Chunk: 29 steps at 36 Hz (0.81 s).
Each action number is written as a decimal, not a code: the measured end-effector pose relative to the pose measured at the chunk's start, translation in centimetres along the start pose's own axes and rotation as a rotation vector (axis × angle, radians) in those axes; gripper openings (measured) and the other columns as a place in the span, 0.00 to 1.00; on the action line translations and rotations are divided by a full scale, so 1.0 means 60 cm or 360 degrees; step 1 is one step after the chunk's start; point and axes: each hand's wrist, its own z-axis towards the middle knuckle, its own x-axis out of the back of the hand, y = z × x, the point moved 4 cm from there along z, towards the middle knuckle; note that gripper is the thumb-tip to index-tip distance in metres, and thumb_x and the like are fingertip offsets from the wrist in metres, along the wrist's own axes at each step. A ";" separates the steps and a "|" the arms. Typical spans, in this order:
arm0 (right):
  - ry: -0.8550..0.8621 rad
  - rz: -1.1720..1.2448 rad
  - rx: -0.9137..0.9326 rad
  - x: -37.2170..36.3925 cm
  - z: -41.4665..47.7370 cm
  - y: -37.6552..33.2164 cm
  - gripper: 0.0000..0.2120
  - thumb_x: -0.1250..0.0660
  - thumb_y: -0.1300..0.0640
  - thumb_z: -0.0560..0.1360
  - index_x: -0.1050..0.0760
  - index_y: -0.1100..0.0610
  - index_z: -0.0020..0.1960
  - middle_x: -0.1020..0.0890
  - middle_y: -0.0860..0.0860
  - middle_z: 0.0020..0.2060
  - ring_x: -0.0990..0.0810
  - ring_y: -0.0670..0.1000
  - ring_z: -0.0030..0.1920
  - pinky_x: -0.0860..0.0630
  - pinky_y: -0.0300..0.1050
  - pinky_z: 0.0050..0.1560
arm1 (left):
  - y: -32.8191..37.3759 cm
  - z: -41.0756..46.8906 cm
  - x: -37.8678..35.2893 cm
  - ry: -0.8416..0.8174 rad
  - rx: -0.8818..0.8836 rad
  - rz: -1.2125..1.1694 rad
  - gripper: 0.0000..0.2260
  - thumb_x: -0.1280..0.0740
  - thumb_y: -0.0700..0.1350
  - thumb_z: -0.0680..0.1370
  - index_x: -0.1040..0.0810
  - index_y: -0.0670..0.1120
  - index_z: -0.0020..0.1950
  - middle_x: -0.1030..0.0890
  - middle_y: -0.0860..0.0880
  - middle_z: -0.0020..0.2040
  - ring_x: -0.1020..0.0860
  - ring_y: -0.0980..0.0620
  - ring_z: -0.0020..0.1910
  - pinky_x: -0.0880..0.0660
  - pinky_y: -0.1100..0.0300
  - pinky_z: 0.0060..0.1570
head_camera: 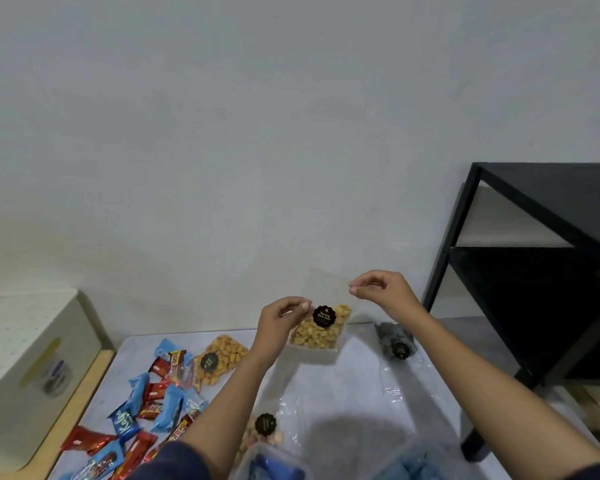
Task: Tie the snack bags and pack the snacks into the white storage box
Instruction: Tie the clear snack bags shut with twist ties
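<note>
Both hands are raised over the far part of the bench (343, 393), each pinching an upper corner of a clear plastic bag of golden, nut-like snacks (317, 332); the left hand (281, 318) grips the bag's left top edge between thumb and fingertips, and the right hand (378, 287) grips the right top edge higher up, so the empty upper part of the bag is stretched between them; a round black scalloped sticker with gold lettering (324, 316) sits on the bag's front, just right of the left hand's fingers; the bag's bottom hangs close to the pale grey bench top, and whether it touches cannot be told.

To the left on the bench lies a second clear bag of the same golden snacks with a black sticker (219, 362); beside and nearer than it spreads a heap of small blue and red wrapped snack packets (146, 410); near the person, between the forearms, lies a third clear bag of paler snacks with a black sticker (264, 433); at the near edge sit clear plastic tubs holding blue packets (274, 467), partly cut off by the frame; on the far right of the bench lies a dark, black-and-white patterned bundle bearing a black sticker (395, 339); crumpled clear plastic (395, 389) lies nearer than it.

A white storage box with a perforated lid (32, 358) stands off the bench's left edge on a wooden surface; a black metal shelf unit (534, 271) stands to the right against the pale wall.
</note>
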 end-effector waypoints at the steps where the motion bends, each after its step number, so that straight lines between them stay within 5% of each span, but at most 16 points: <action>1: 0.0034 0.0008 -0.0017 0.000 -0.001 0.002 0.05 0.25 0.65 0.67 0.19 0.58 0.40 0.15 0.55 0.43 0.17 0.49 0.44 0.22 0.38 0.50 | -0.001 0.001 0.000 0.0014 0.0009 -0.0026 0.05 0.33 0.37 0.76 0.20 0.37 0.49 0.16 0.47 0.40 0.17 0.55 0.42 0.21 0.64 0.46; 9: 0.0023 0.0157 -0.0019 -0.011 0.000 -0.016 0.04 0.25 0.65 0.67 0.19 0.60 0.40 0.16 0.54 0.39 0.16 0.45 0.40 0.22 0.34 0.43 | 0.014 0.014 -0.008 0.0125 -0.0109 -0.0080 0.06 0.34 0.38 0.77 0.20 0.41 0.52 0.16 0.45 0.46 0.17 0.51 0.46 0.23 0.66 0.45; 21: 0.0080 0.0091 0.0033 0.001 0.002 -0.009 0.04 0.28 0.65 0.70 0.20 0.57 0.40 0.16 0.53 0.40 0.18 0.50 0.43 0.21 0.43 0.53 | 0.051 0.022 -0.017 0.0148 -0.0191 -0.0143 0.04 0.33 0.39 0.76 0.19 0.43 0.49 0.16 0.45 0.42 0.17 0.50 0.43 0.22 0.66 0.44; 29: 0.0105 0.0021 0.0105 0.004 0.006 -0.012 0.09 0.31 0.68 0.72 0.22 0.57 0.37 0.19 0.54 0.34 0.19 0.46 0.36 0.20 0.42 0.45 | 0.054 0.030 -0.022 0.0139 -0.0195 0.0024 0.05 0.33 0.38 0.76 0.20 0.39 0.49 0.18 0.46 0.43 0.17 0.54 0.40 0.23 0.67 0.43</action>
